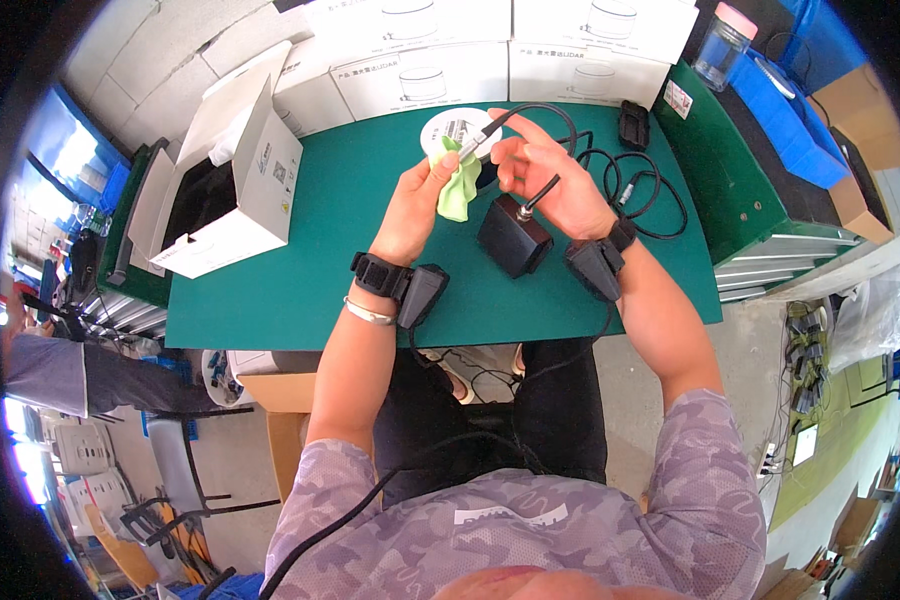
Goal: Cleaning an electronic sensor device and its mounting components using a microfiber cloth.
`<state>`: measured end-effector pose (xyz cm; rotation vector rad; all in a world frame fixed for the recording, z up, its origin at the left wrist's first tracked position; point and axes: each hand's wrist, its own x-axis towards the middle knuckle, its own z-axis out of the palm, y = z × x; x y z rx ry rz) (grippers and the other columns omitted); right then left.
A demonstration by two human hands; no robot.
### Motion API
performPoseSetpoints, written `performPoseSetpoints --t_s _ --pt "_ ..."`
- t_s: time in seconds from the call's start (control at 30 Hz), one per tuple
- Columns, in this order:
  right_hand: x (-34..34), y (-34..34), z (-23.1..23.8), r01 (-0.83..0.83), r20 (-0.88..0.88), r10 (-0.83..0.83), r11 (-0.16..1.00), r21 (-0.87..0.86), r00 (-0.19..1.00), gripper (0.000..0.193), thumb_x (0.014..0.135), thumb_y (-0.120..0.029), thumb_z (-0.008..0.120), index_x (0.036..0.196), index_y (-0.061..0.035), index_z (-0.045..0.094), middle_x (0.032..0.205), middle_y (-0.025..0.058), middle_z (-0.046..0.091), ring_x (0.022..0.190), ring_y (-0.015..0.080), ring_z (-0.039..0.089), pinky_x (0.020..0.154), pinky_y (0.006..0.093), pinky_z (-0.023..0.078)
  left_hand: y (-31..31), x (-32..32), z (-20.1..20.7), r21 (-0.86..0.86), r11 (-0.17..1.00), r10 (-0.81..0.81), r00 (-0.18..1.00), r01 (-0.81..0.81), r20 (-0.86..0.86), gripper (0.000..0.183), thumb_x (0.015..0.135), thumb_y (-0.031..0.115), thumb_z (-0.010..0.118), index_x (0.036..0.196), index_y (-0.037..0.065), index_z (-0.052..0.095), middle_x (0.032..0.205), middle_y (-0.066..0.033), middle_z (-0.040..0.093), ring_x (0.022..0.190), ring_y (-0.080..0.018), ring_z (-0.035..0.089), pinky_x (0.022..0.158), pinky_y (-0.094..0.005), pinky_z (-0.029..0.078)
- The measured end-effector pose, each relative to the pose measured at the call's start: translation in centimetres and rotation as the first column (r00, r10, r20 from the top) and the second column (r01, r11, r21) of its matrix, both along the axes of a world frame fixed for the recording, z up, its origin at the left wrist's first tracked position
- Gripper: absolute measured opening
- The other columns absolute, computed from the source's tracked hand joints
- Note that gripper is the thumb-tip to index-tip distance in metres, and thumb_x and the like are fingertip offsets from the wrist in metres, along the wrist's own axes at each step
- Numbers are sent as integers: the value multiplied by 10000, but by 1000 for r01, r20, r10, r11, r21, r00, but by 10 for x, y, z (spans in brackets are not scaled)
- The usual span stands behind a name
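- A silver cable connector [474, 146] is held between the 2 hands, above the far part of a green tabletop [340, 180]; its long axis is slanted, with the lower end aimed at the left hand [415, 205] and the upper end aimed up and away to the right.
- From that upper end, a black cable [542, 106] is led in an arch past the fingers of the right hand [562, 180] and laid in loose loops beyond that hand, to its right.
- The connector is slim, tube-shaped and metallic; its lower end is covered by a light green cloth [456, 193], crumpled and hanging down.
- The left hand is closed in a pinch, thumb against fingers, with the cloth and connector clamped in it.
- The right hand is held partly open, apart from the left, index finger stretched toward the cable and the other fingers curled; whether the cable is touched cannot be told.
- Just below the right hand, a black block [515, 238] with a short upright lead is seen.
- Beyond the left hand, a white round object [438, 128] is partly hidden by the cloth.
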<state>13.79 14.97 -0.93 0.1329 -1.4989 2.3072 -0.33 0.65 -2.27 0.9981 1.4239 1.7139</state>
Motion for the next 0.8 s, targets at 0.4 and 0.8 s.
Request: performPoseSetpoints --t_s 0.4,0.8 --pt "-3 -4 -4 2 32 -3 999 34 999 548 894 -271 499 1377 -53 360 1109 42 531 954 111 493 834 261 415 -1 -1 0 12 1000 2 1000 -2 -28 384 961 339 491 1141 9 572 914 5 622 753 -43 551 648 -192 441" --pt "-4 -6 -5 -128 -25 128 991 -28 991 560 921 -317 472 1363 10 363 945 10 524 882 123 474 843 250 379 -4 0 1 50 995 -80 997 81 -25 313 948 292 534 1078 17 608 891 15 627 772 -32 536 674 -194 440"
